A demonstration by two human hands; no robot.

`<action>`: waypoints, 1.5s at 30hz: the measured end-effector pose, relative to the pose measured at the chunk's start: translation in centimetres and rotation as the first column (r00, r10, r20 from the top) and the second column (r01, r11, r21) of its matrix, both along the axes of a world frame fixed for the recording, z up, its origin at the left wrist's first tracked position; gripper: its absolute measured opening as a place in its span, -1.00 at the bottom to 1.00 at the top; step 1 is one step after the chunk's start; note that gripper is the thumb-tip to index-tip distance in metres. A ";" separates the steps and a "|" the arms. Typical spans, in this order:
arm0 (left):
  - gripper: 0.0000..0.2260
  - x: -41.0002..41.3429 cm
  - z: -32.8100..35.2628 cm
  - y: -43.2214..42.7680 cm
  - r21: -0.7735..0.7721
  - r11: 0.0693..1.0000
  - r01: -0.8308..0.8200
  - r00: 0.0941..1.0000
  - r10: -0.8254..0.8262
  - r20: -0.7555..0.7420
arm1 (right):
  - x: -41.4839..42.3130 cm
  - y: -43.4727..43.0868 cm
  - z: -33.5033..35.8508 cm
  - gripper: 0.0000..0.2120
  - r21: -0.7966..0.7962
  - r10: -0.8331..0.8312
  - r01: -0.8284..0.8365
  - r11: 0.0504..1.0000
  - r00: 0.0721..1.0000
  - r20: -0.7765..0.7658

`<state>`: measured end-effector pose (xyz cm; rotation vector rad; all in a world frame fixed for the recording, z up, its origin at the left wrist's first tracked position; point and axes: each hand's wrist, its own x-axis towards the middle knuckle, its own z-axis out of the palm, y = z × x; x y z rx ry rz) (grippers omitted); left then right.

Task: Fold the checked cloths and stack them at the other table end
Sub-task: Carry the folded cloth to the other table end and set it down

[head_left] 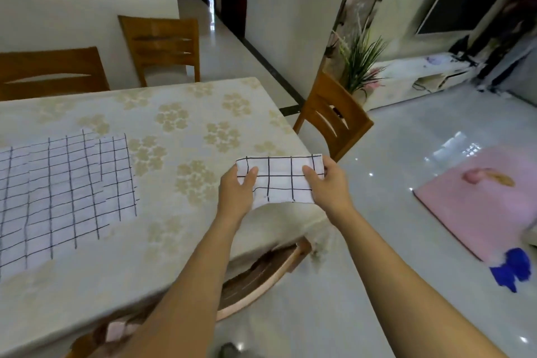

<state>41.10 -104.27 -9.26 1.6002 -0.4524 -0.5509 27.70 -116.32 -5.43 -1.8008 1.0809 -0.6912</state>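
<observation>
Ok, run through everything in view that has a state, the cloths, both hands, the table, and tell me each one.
folded checked cloth: folded small, held by both hands at the table's right edge.
left hand: pinches the cloth's left end, thumb on top.
right hand: pinches its right end, thumb on top.
spread checked cloths: unfolded, flat on the table, overlapping.
table: covered by a flowered tablecloth.
</observation>
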 end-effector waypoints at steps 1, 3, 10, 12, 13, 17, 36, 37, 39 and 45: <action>-0.86 -0.4 0.0 -1.9 -0.002 1.000 0.007 1.000 -0.007 -0.017 | -0.4 -1.8 0.1 -0.80 -0.006 -0.019 0.019 1.000 1.000 -0.021; -0.75 -0.8 0.4 -5.4 0.013 1.000 0.007 1.000 -0.007 -0.003 | -1.0 -5.3 0.6 -0.78 -0.009 -0.033 0.033 0.999 0.999 -0.039; -0.67 0.4 0.6 -14.4 0.099 0.994 -0.046 0.994 0.036 0.103 | -0.4 -15.2 -1.0 -0.82 0.093 0.015 -0.021 0.995 0.998 0.063; -0.79 0.1 0.2 -16.8 0.104 0.991 -0.089 0.988 0.075 0.132 | -0.4 -18.1 -2.1 -0.81 0.146 0.049 -0.063 0.987 0.994 0.093; -0.82 -0.1 0.0 -18.0 0.108 0.987 -0.120 0.985 0.105 0.139 | -0.3 -19.7 -2.7 -0.79 0.174 0.073 -0.090 0.981 0.992 0.104; -0.83 -1.9 -0.5 -23.1 0.114 0.957 -0.267 0.960 0.253 0.122 | -0.5 -26.3 -3.3 -0.76 0.240 0.248 -0.282 0.929 0.955 0.161; -0.87 2.1 -3.4 -31.9 0.116 0.736 -0.667 0.732 0.676 -0.081 | 14.1 -42.6 -7.4 -0.81 0.112 0.694 -0.685 0.720 0.712 -0.105; -0.86 2.7 -3.6 -32.8 0.120 0.734 -0.669 0.729 0.679 -0.084 | 14.4 -42.8 -6.5 -0.84 0.118 0.695 -0.686 0.718 0.713 -0.090; -0.87 3.6 -3.9 -34.2 0.138 0.724 -0.676 0.719 0.689 -0.091 | 16.1 -43.8 -6.5 -0.82 0.125 0.706 -0.696 0.707 0.703 -0.083; -0.86 5.1 -5.3 -35.3 0.211 0.578 -0.788 0.568 0.815 -0.110 | 21.7 -44.7 -9.3 -0.62 0.219 0.836 -0.808 0.546 0.541 -0.090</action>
